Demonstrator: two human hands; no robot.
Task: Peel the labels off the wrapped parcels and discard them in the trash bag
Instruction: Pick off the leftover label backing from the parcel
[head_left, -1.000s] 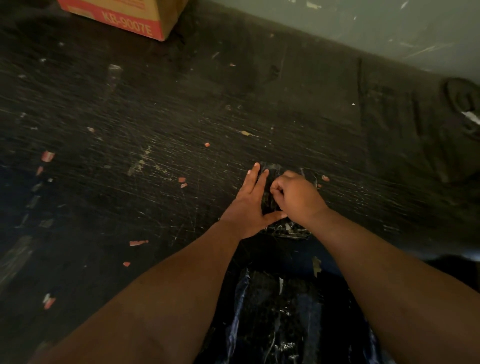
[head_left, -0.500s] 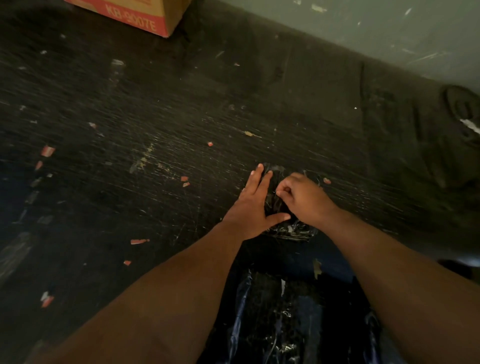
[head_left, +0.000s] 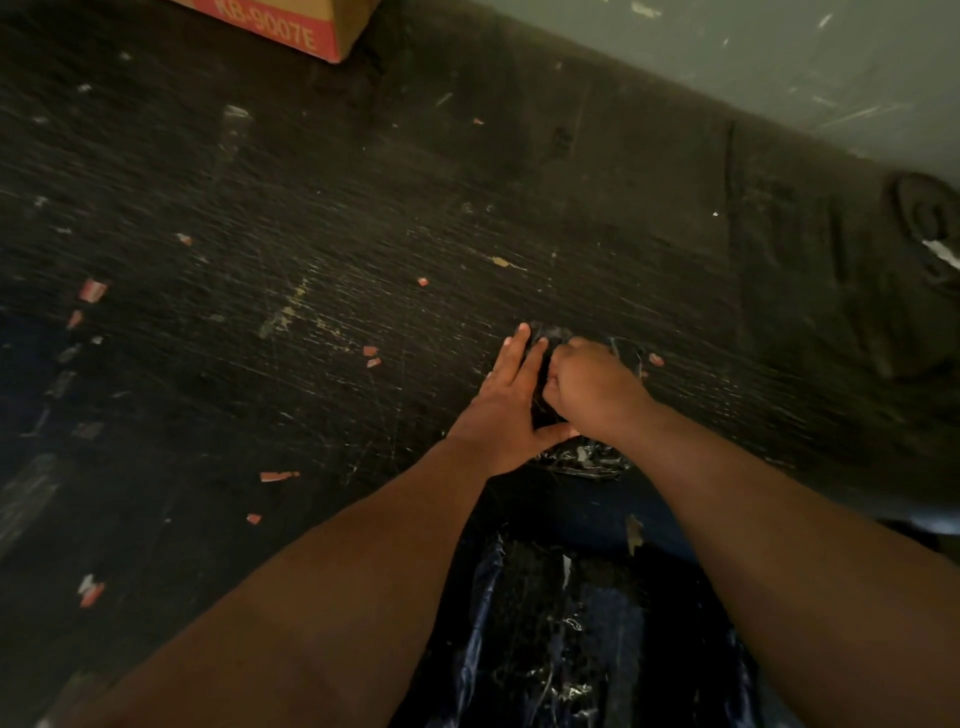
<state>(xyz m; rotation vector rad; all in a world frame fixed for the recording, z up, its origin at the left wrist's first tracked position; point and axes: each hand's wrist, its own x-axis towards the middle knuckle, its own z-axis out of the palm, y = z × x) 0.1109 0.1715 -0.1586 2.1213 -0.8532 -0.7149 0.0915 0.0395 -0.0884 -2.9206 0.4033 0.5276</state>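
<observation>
The wrapped parcel (head_left: 582, 457), in glossy black film, lies on the scratched dark worktop (head_left: 322, 322). The left hand (head_left: 506, 410) presses flat on the parcel's left side, fingers straight. The right hand (head_left: 592, 387) is curled over its top, fingertips pinching at the wrapping; no label can be made out.

Parcel (head_left: 587, 457) glossy black plastic; table (head_left: 363, 260) matt, scratched

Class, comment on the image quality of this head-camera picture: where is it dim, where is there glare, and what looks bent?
Head view: dim overall, so the black-wrapped parcel under the left hand and right hand barely separates from the dark table; small white glare on the glossy trash bag; wide-angle lens curves the table's far edge; the cardboard box lettering is soft.
</observation>
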